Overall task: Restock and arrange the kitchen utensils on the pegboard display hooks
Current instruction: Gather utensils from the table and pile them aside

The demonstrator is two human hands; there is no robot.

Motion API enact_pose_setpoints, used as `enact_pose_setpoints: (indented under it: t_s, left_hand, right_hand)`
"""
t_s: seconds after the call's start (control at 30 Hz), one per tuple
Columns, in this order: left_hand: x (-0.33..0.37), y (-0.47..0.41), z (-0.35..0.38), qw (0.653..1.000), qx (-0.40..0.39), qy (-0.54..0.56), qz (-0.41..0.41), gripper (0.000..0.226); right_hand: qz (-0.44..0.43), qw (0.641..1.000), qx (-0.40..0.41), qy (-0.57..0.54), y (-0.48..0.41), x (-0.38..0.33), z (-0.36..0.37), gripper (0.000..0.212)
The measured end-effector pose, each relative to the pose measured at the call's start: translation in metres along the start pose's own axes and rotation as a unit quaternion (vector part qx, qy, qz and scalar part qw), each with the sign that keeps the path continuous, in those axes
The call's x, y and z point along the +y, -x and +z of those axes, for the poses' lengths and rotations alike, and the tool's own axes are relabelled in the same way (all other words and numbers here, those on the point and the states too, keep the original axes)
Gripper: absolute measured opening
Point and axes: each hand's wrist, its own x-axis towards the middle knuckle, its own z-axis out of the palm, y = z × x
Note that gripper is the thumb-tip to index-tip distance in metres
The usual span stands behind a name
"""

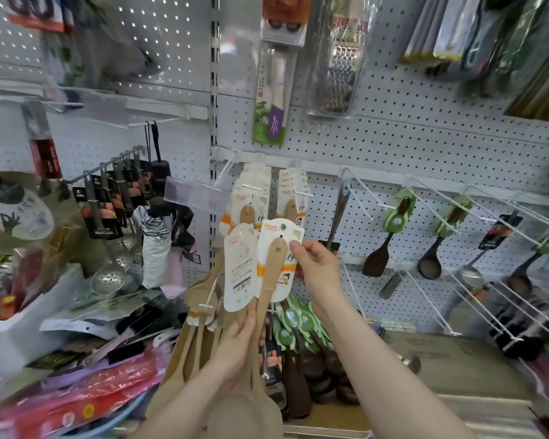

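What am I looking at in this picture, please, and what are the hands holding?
There is no machine here: a person wears a wide-angle camera on the head, so this one picture looks forward and down at their own bare hands. The left hand grips a bundle of wooden spoons with card labels. The fingers of the right hand pinch the card of the front spoon near its hanging hole. Behind is a white pegboard with hooks: more carded wooden spoons hang just above, dark spoons with green tags to the right, slotted ladles to the left. A pile of green-tagged utensils lies below.
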Motion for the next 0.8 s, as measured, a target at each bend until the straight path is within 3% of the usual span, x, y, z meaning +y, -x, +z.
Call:
enact_pose_setpoints:
  t_s: [0.1, 0.23, 0.37, 0.8]
  left_hand:
    - [0.011, 0.004, 0.001, 1.0, 0.006, 0.02, 0.004, 0.031]
    - [0.02, 0.003, -0.005, 0.996, 0.043, 0.012, 0.081, 0.032]
    - [0.02, -0.002, -0.02, 0.99, 0.081, -0.025, 0.113, 0.029]
    - [0.029, -0.016, -0.031, 0.989, 0.08, -0.076, 0.097, 0.034]
  right_hand:
    - [0.014, 0.999, 0.026, -0.023, 0.002, -0.007, -0.005, 0.017]
    - [0.004, 0.999, 0.042, 0.005, -0.003, -0.013, -0.015, 0.022]
    - [0.0, 0.998, 0.029, 0.049, -0.011, -0.017, -0.028, 0.015]
    - [0.015, 0.996, 0.056, 0.069, -0.056, -0.022, -0.021, 0.014]
